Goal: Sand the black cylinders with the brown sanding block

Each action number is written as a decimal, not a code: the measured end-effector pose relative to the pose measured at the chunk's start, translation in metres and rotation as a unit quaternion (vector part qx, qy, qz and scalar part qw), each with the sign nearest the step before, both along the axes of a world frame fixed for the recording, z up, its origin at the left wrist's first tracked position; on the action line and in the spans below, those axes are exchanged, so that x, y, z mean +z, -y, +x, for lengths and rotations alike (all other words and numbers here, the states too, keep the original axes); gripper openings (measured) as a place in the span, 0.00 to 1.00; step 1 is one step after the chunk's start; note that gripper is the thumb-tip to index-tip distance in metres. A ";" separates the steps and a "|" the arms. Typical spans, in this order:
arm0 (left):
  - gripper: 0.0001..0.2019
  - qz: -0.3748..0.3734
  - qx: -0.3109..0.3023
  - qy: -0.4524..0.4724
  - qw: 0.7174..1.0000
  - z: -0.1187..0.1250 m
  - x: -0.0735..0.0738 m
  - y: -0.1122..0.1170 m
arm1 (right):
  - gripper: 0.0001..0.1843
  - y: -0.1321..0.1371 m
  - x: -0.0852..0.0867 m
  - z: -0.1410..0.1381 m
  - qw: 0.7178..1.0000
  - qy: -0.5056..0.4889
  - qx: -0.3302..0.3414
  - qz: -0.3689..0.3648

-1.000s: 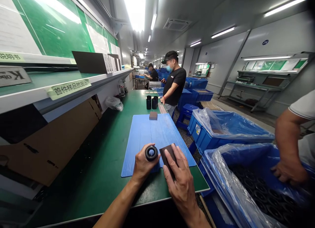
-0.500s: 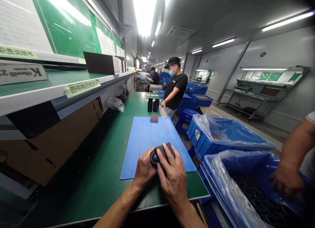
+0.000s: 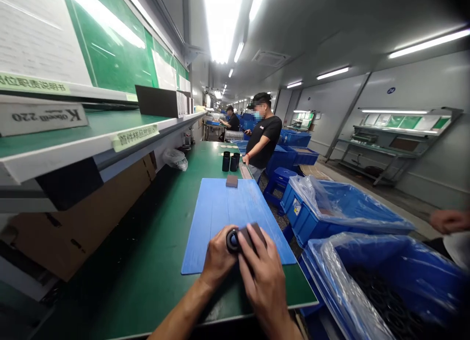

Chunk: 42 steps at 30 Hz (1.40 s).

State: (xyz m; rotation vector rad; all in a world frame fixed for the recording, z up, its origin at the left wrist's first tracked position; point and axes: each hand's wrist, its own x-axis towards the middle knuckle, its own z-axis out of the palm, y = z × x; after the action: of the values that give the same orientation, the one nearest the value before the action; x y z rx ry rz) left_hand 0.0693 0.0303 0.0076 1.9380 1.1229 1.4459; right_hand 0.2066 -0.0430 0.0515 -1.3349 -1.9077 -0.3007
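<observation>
My left hand [image 3: 216, 259] is wrapped round a black cylindrical part [image 3: 232, 241] whose ring-shaped end faces up. My right hand [image 3: 263, 276] presses a dark brown block [image 3: 253, 231] against the side of that part, fingers closed over the block. Both hands are over the near end of a blue mat [image 3: 231, 208] on the green workbench [image 3: 154, 261]. A second brown block [image 3: 231, 181] lies at the mat's far end.
Two black cylinders [image 3: 230, 161] stand farther along the bench. Blue bins lined with plastic [image 3: 370, 281] sit at the right, the near one holding several black rings. A standing person [image 3: 262, 137] is beside the bench, and another person's hand [image 3: 448, 220] shows at the right edge. Cardboard [image 3: 84, 217] leans under the shelf on the left.
My right hand brought the brown block up against the black part, which it held apart a second ago. The other person's hand has drawn out of the near bin.
</observation>
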 end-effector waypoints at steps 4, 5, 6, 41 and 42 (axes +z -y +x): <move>0.15 -0.007 0.010 0.015 1.000 0.000 -0.002 -0.001 | 0.32 0.001 -0.002 -0.004 0.999 0.009 0.025 -0.026; 0.16 -0.011 0.009 0.018 1.000 0.000 -0.002 -0.002 | 0.32 -0.001 -0.001 -0.005 0.999 0.001 0.027 -0.027; 0.16 -0.015 0.008 0.020 1.000 0.000 -0.001 -0.003 | 0.31 -0.007 0.001 -0.007 0.999 -0.017 0.024 -0.029; 0.11 0.001 0.072 -0.013 0.997 -0.005 -0.010 0.009 | 0.30 0.013 -0.002 -0.013 0.999 0.007 -0.031 -0.005; 0.10 -0.005 0.076 -0.005 0.997 -0.005 -0.010 0.008 | 0.30 0.013 0.000 -0.013 1.000 0.011 -0.027 -0.010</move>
State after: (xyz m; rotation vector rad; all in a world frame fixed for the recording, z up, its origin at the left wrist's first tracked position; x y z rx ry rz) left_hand 0.0646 0.0222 -0.0026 1.8899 1.3050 1.5051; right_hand 0.1933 -0.0560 0.0511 -1.4036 -1.9000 -0.3240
